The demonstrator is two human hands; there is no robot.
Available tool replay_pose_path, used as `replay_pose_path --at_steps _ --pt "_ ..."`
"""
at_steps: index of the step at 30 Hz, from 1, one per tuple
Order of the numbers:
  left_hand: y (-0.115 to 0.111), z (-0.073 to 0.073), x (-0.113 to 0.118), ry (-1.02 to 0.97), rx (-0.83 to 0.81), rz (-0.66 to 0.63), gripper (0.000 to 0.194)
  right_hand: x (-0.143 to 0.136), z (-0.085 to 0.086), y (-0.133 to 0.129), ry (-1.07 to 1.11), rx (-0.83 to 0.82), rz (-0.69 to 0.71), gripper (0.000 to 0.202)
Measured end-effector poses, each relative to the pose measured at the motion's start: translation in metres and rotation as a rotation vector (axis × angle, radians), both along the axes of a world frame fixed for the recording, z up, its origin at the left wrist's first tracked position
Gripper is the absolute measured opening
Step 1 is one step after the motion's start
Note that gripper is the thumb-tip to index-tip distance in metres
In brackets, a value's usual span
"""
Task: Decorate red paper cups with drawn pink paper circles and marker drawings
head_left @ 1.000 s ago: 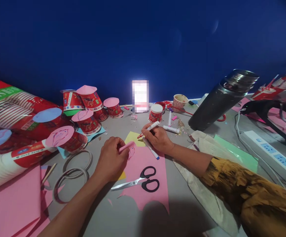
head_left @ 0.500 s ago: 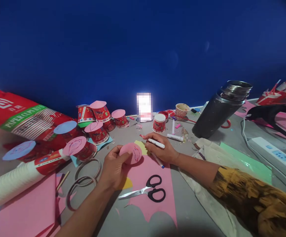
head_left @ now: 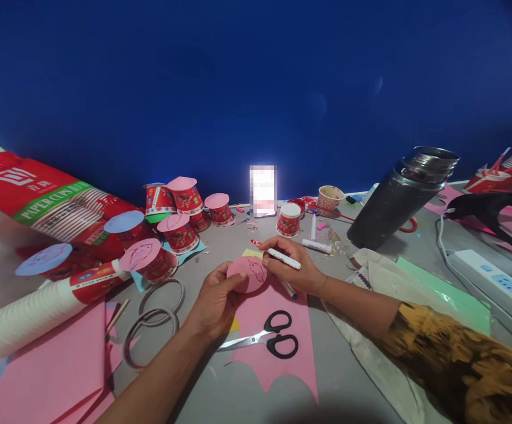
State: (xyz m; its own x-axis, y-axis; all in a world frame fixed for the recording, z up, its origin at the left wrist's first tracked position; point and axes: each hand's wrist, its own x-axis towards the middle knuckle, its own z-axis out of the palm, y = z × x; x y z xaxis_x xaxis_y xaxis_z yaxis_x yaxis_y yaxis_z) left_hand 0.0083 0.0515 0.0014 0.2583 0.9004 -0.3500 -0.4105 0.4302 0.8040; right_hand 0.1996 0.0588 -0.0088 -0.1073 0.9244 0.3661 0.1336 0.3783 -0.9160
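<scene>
In the head view I see the left hand (head_left: 215,299) beyond the scissors (head_left: 257,339), pinching the pink disc (head_left: 243,281). Half a second ago its drawing sat at the right; now it's turned toward the far edge. Farther beyond the scissors, the right hand (head_left: 299,272) grips a red-tipped marker (head_left: 285,259).

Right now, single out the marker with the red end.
It is the white marker held in the right hand, red end pointing left. The blue-ended marker is partly hidden beneath that hand; two more markers lie beyond it, unheld.
</scene>
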Motion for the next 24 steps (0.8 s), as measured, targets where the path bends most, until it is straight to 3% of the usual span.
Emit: replay_pose_path --at_steps 14,24 --pt "-0.0023 -0.0026 -0.0011 -0.024 0.027 -0.095 0.032 0.0056 -0.0013 -0.0016 -0.097 0.054 0.043 0.019" --pt "0.0023 -0.0043 -0.0017 -0.035 0.022 0.022 0.029 0.0045 0.0072 -0.0055 -0.229 0.474 -0.106 0.019"
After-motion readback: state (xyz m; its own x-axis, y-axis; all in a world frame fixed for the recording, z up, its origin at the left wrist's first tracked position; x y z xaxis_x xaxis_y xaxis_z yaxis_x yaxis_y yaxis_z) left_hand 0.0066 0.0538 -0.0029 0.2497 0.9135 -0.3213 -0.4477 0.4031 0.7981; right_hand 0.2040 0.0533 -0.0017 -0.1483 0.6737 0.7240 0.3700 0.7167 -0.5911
